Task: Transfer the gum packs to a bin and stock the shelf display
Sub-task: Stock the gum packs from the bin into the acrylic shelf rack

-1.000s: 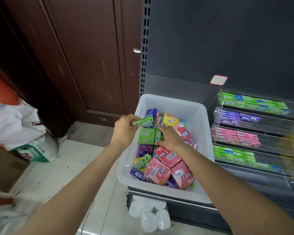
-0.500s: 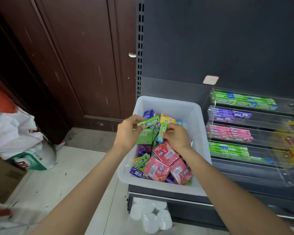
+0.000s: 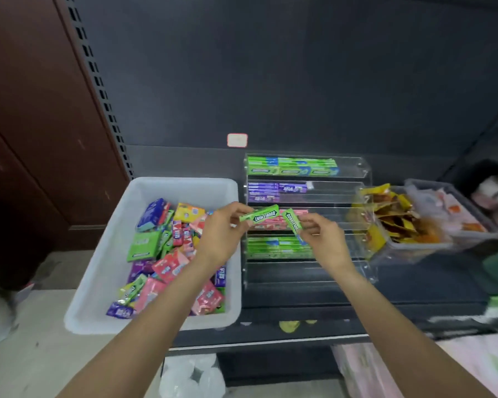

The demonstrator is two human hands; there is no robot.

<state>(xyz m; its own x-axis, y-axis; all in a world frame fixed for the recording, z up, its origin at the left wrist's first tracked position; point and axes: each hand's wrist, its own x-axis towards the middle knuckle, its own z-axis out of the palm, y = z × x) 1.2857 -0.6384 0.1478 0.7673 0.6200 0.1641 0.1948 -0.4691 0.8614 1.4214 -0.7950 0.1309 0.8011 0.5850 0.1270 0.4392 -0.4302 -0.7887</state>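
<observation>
Before the clear display (image 3: 354, 179), a green gum pack (image 3: 260, 216) in each hand's pinch.

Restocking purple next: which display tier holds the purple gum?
The second tier from the top, between the top green row and the pink row.

Backdrop above/behind hands: dark grey shelving back panel (image 3: 299, 76), matte, w/ small white red-edged label (image 3: 237, 140) stuck low on it. Perforated upright w/ slot holes (image 3: 98, 90) runs diagonally up-left of hands. Further left: dark reddish-brown wood cabinet/door panelling (image 3: 32, 110), scuffed, w/ a moulding strip at base. Dark shelf deck (image 3: 299, 300) below hands, pale front edge strip (image 3: 270, 341). Floor lower left: light beige tile (image 3: 35, 354), speckled w/ dirt marks. Below shelf, betw. forearms: cluster of translucent white plastic items (image 3: 190, 374), type unclear. Far right of hands blurred; detail not legible. Lighting dim, even, no window seen.
</observation>
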